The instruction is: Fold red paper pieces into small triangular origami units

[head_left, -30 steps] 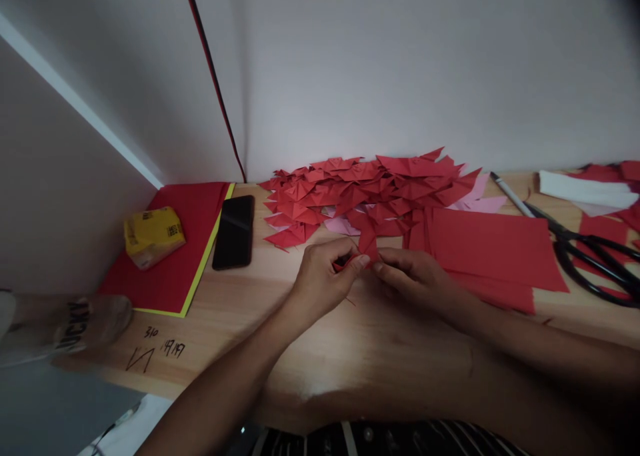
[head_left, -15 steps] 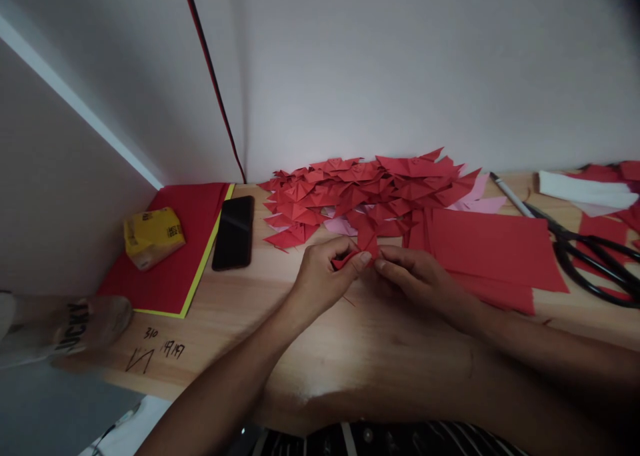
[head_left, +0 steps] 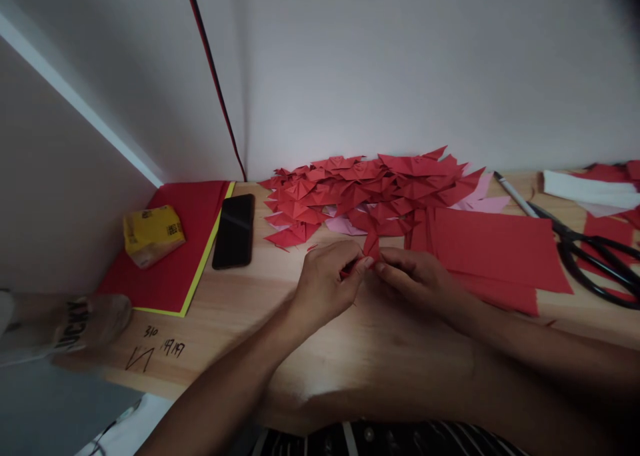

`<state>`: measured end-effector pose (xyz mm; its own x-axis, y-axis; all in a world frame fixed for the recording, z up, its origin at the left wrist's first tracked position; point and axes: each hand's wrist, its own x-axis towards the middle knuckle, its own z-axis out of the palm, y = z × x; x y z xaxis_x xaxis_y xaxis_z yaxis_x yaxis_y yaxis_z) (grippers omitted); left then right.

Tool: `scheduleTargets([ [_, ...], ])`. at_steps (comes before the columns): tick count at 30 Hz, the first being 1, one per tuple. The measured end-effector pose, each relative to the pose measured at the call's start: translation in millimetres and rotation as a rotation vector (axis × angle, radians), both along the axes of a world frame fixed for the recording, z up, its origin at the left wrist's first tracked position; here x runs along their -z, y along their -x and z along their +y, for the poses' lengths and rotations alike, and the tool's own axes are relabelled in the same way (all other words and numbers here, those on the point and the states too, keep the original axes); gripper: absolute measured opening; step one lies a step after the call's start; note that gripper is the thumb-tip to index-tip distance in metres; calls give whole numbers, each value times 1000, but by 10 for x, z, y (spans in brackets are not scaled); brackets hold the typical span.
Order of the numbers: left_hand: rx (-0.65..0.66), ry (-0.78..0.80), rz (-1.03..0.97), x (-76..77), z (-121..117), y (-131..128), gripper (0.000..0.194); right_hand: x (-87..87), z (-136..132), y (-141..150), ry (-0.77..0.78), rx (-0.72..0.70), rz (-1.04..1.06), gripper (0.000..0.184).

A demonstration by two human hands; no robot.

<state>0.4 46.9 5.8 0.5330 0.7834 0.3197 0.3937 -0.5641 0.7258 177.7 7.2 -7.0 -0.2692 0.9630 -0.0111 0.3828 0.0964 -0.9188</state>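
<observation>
Between my two hands is a small piece of folded red paper (head_left: 371, 245), pinched at its near end. My left hand (head_left: 327, 273) grips it with thumb and curled fingers. From the other side, the closed fingertips of my right hand (head_left: 415, 273) pinch its edge. Part of the paper is hidden behind the fingers. Just beyond the hands lies a heap of folded red paper pieces (head_left: 345, 183) with pointed tips. A few pink pieces (head_left: 480, 196) show among them. Flat red paper sheets (head_left: 495, 246) are stacked by my right hand.
Black-handled scissors (head_left: 600, 256) and a pen (head_left: 515, 195) lie right, near a white strip (head_left: 590, 188). On the left are a phone (head_left: 235, 231), red and yellow sheets (head_left: 165, 289), a yellow packet (head_left: 154, 236) and a bottle (head_left: 95, 323). A wall stands behind the table (head_left: 220, 329).
My left hand has turned slightly and its fingers curl further over the folded paper. The paper looks narrower between the hands. My right hand stays nearly in place.
</observation>
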Motion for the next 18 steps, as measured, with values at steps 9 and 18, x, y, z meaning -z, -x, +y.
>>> scheduleTargets([
  [9,41,317,-65,-12,67,1,37,-12,-3,-11,24,1,33,27],
  [18,7,235,-39,3,50,12,40,28,-12,-5,-1,1,-11,29],
])
